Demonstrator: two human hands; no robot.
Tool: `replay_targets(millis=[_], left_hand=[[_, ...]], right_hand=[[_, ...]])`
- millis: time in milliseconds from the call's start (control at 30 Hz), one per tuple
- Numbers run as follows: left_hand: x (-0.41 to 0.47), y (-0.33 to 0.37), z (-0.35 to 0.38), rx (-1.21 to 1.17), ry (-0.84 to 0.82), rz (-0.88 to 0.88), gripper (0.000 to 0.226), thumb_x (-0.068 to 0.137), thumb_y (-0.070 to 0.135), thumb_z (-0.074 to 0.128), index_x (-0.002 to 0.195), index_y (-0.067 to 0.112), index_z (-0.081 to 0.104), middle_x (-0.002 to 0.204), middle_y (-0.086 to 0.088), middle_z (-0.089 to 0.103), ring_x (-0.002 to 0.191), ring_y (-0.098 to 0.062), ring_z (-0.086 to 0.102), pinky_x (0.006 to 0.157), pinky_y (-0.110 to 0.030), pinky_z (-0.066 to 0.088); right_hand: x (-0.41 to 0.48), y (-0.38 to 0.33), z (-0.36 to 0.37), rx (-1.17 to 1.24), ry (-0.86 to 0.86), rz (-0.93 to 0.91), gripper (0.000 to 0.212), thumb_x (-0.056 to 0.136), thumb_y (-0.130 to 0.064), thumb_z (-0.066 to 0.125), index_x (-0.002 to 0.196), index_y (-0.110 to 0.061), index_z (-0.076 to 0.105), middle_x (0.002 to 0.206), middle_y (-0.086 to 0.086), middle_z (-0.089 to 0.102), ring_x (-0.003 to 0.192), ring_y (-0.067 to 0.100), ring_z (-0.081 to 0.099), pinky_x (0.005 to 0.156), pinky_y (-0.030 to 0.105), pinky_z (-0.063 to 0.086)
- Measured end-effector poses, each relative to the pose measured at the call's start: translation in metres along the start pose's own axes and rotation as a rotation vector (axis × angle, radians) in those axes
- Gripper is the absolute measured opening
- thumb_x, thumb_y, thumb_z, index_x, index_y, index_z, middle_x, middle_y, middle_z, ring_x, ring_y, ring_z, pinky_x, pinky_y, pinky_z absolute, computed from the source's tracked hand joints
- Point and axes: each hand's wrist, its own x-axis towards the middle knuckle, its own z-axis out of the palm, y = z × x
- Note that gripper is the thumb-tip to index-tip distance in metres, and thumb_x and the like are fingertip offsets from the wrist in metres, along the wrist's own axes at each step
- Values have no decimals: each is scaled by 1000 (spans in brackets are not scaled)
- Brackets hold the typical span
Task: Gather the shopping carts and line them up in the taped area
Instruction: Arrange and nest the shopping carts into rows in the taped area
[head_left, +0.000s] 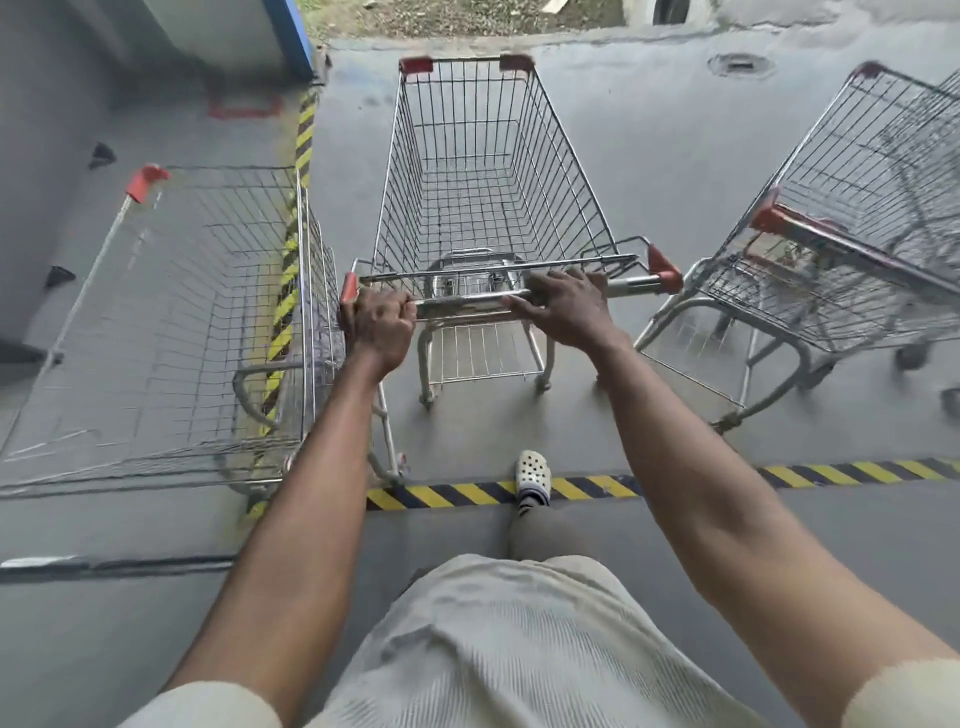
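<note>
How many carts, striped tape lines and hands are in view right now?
Shopping carts: 3, left cart, middle cart, right cart; wire at the far right edge may be another.
Striped tape lines: 2, side strip, near strip.
Hands: 2, left hand, right hand, both on the middle cart.
Total: 7

Three carts (566, 182) (208, 312) (857, 171), two hands (379, 325) (563, 306)

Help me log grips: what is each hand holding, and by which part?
Both hold the middle cart by its handle bar: the left hand grips the left end beside the red cap; the right hand wraps it right of centre.
</note>
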Motion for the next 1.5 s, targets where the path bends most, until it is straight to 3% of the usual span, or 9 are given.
replay_targets(millis=[200, 333, 433, 733, 1100, 1233, 1300, 1400, 1500], left_hand=[[-73, -25, 8, -21, 25, -28, 37, 108, 27, 36, 126, 8, 62, 140, -14, 50, 131, -26, 35, 116, -44, 15], [-109, -44, 6, -62, -25, -52, 35, 107, 31, 35, 119, 11, 61, 133, -12, 49, 122, -26, 37, 114, -52, 27], [-136, -54, 5, -51, -41, -58, 34, 106, 30, 34, 117, 12, 61, 132, -12, 49, 129, -30, 35, 113, -50, 23], [-195, -68, 13, -41, 38, -13, 19, 103, 16, 39, 89, 14, 51, 105, 0, 49, 111, -20, 33, 107, -44, 20], [-229, -78, 21, 105, -114, 47, 33, 100, 28, 30, 122, 23, 53, 143, -7, 47, 142, -30, 27, 120, -58, 10], [-239, -79, 25, 189, -70, 108, 27, 98, 24, 34, 119, 23, 52, 139, -8, 50, 137, -33, 36, 120, -55, 15], [-245, -85, 28, 255, -60, 139, 38, 97, 22, 37, 133, 22, 49, 150, -9, 44, 142, -31, 34, 123, -54, 10], [-249, -91, 24, 293, -8, 205, 39, 98, 22, 44, 137, 20, 49, 147, -7, 48, 141, -28, 37, 121, -48, 11], [-250, -96, 18, 273, 82, 305, 43, 101, 41, 38, 125, 15, 63, 126, -9, 62, 121, -28, 53, 112, -45, 28]], right_hand=[[-69, -20, 13, -25, -2, -45, 56, 94, -72, 48, 93, -18, 64, 114, 1, 67, 115, 23, 52, 81, 26, 16], [-107, -37, 21, -18, -12, -33, 58, 93, -75, 46, 96, -20, 65, 116, 2, 67, 118, 25, 51, 89, 29, 21], [-134, -45, 29, -69, -27, -20, 63, 89, -85, 36, 96, -29, 64, 120, -3, 67, 124, 26, 50, 103, 44, 26], [-191, -56, 42, -97, -72, -8, 75, 82, -93, 25, 109, -35, 64, 129, -2, 67, 128, 24, 49, 111, 53, 26], [-239, -49, 43, -24, -111, -12, 52, 90, -85, 29, 91, -38, 52, 122, 4, 67, 126, 28, 49, 106, 49, 33], [-246, -42, 46, -1, -117, -7, 83, 81, -94, 14, 114, -34, 61, 133, 9, 60, 138, 32, 41, 114, 51, 32], [-248, -43, 50, -12, -125, -2, 90, 84, -91, 14, 126, -26, 61, 132, 9, 60, 138, 30, 41, 119, 49, 27], [-246, -44, 54, -5, -103, -6, 90, 78, -96, 6, 106, -30, 61, 120, 4, 62, 130, 28, 46, 115, 49, 30], [-256, -50, 48, 24, -62, -48, 63, 96, -77, 30, 89, -21, 57, 110, 4, 64, 116, 20, 50, 111, 42, 30]])
